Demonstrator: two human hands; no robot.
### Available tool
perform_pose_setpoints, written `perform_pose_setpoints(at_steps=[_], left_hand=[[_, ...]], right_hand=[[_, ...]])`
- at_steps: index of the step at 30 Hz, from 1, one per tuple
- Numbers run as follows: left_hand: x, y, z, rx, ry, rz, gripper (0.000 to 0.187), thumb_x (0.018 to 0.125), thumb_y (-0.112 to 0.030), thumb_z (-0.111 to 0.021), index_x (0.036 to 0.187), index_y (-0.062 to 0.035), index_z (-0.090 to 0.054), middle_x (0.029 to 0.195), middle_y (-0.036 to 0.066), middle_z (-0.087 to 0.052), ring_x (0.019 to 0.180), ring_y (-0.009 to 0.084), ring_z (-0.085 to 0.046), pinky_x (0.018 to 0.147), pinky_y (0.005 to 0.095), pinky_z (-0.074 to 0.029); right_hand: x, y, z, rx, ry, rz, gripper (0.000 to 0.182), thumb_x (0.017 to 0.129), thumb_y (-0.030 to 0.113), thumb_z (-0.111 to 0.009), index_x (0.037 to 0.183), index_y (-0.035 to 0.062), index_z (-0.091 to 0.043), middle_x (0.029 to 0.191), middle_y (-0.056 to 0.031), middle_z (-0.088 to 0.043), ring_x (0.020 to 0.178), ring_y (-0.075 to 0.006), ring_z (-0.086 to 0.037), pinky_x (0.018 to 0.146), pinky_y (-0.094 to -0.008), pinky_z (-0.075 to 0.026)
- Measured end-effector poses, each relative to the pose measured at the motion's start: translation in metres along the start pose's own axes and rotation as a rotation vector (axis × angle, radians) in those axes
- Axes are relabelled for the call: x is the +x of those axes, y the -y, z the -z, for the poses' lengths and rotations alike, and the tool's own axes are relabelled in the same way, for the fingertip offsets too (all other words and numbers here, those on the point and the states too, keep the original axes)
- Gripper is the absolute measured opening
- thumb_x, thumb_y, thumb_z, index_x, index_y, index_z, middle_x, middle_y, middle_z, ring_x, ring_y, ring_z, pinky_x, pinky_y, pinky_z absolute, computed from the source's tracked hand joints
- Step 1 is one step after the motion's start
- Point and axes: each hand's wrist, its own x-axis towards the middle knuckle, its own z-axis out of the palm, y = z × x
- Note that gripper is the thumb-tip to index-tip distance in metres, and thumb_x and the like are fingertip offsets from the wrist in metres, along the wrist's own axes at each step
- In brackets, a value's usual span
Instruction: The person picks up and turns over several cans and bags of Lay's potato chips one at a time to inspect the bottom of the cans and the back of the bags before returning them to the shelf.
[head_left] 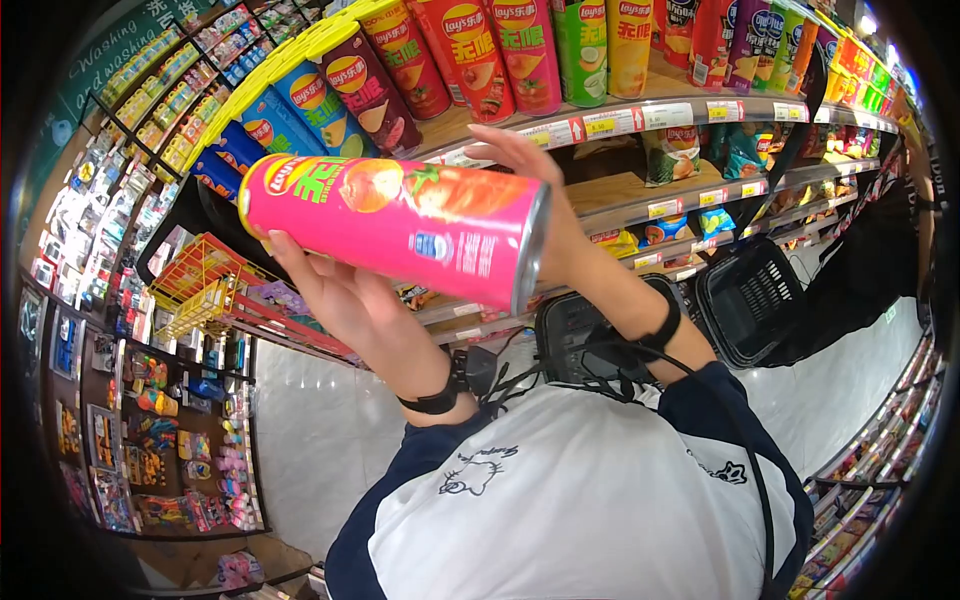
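A pink Lay's chip can lies tilted on its side in front of me, its yellow lid end to the left and its metal base to the right. My left hand grips it from below near the lid, thumb tip against the can's side and the other fingers partly hidden under it. Beside the base, my right hand has its fingers stretched out past the can's upper edge, and the can covers part of the palm. Dark bands circle both wrists.
Upright chip cans in several colours line the top shelf ahead, with price tags along its edge. Bagged snacks sit on lower shelves. Black baskets stand below, and a yellow wire rack is at left. Racks of small goods flank the aisle.
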Motion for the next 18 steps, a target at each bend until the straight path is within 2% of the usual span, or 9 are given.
perform_pose_setpoints(at_steps=[1, 3, 5, 6, 8, 12, 13, 15, 18], left_hand=[[-0.002, 0.001, 0.004, -0.169, 0.057, 0.157, 0.043, 0.089, -0.035, -0.050, 0.122, -0.0071, -0.045, 0.116, 0.009, -0.054, 0.108, 0.0199, -0.051, 0.094, 0.0378, -0.040], [-0.017, 0.015, -0.002, -0.161, 0.142, 0.187, 0.045, 0.089, -0.037, -0.050, 0.120, -0.0054, -0.046, 0.116, 0.009, -0.054, 0.108, 0.0203, -0.051, 0.094, 0.0379, -0.040], [-0.011, 0.031, 0.007, -0.335, 0.167, 0.487, 0.047, 0.088, -0.040, -0.050, 0.120, -0.0052, -0.046, 0.117, 0.010, -0.053, 0.109, 0.0214, -0.050, 0.094, 0.0383, -0.040], [-0.019, 0.039, 0.005, -0.266, 0.229, 0.506, 0.047, 0.088, -0.040, -0.050, 0.120, -0.0054, -0.046, 0.117, 0.009, -0.054, 0.109, 0.0216, -0.050, 0.094, 0.0383, -0.039], [-0.024, 0.050, 0.004, -0.401, 0.237, 0.836, 0.046, 0.089, -0.038, -0.049, 0.122, -0.0058, -0.044, 0.117, 0.009, -0.053, 0.109, 0.0212, -0.050, 0.094, 0.0387, -0.039], [-0.051, 0.059, -0.008, -0.295, 0.530, 0.876, 0.046, 0.092, -0.034, -0.046, 0.126, -0.0057, -0.039, 0.124, 0.008, -0.048, 0.112, 0.0213, -0.048, 0.094, 0.0387, -0.039], [-0.057, 0.058, -0.013, -0.225, 0.575, 0.913, 0.046, 0.092, -0.033, -0.045, 0.127, -0.0057, -0.038, 0.125, 0.007, -0.047, 0.112, 0.0213, -0.047, 0.094, 0.0387, -0.039], [-0.069, 0.060, -0.019, -0.132, 0.610, 0.968, 0.046, 0.092, -0.032, -0.045, 0.129, -0.0057, -0.036, 0.126, 0.007, -0.045, 0.114, 0.0212, -0.046, 0.094, 0.0379, -0.038], [-0.083, 0.064, -0.022, -0.105, 0.581, 1.032, 0.047, 0.093, -0.031, -0.045, 0.130, -0.0057, -0.034, 0.126, 0.006, -0.045, 0.114, 0.0204, -0.045, 0.094, 0.0356, -0.038]], right_hand=[[0.006, 0.015, 0.002, 0.021, -0.021, 0.120, 0.097, 0.057, 0.015, -0.081, 0.133, 0.0046, -0.023, 0.134, -0.0199, -0.033, 0.120, -0.0319, -0.040, 0.098, -0.0400, -0.034], [0.012, 0.042, 0.008, 0.060, -0.061, 0.349, 0.098, 0.053, 0.013, -0.084, 0.131, 0.0050, -0.025, 0.130, -0.0204, -0.038, 0.118, -0.0309, -0.043, 0.096, -0.0395, -0.037], [0.015, 0.066, 0.019, -0.088, -0.012, 0.345, 0.101, 0.054, 0.024, -0.085, 0.131, 0.0063, -0.021, 0.125, -0.0254, -0.039, 0.115, -0.0339, -0.045, 0.096, -0.0430, -0.037], [0.014, 0.073, 0.022, -0.160, 0.014, 0.343, 0.103, 0.055, 0.029, -0.085, 0.130, 0.0069, -0.019, 0.123, -0.0279, -0.040, 0.113, -0.0354, -0.046, 0.095, -0.0447, -0.037], [0.014, 0.083, 0.025, -0.199, -0.051, 0.332, 0.103, 0.054, 0.036, -0.085, 0.127, 0.0033, -0.021, 0.122, -0.0260, -0.042, 0.112, -0.0344, -0.047, 0.095, -0.0439, -0.038], [0.015, 0.110, 0.035, -0.374, -0.159, 0.334, 0.104, 0.049, 0.036, -0.086, 0.125, 0.0003, -0.024, 0.118, -0.0225, -0.046, 0.109, -0.0313, -0.049, 0.093, -0.0400, -0.040], [0.014, 0.117, 0.035, -0.366, -0.190, 0.328, 0.101, 0.048, 0.029, -0.087, 0.123, 0.0002, -0.027, 0.117, -0.0216, -0.046, 0.108, -0.0297, -0.050, 0.091, -0.0379, -0.041], [0.011, 0.118, 0.040, -0.418, -0.239, 0.396, 0.097, 0.047, 0.024, -0.089, 0.121, -0.0007, -0.031, 0.115, -0.0204, -0.048, 0.105, -0.0278, -0.051, 0.089, -0.0357, -0.042], [0.007, 0.102, 0.055, -0.571, -0.286, 0.553, 0.095, 0.047, 0.026, -0.088, 0.120, -0.0033, -0.034, 0.111, -0.0199, -0.050, 0.101, -0.0273, -0.052, 0.087, -0.0357, -0.042]])
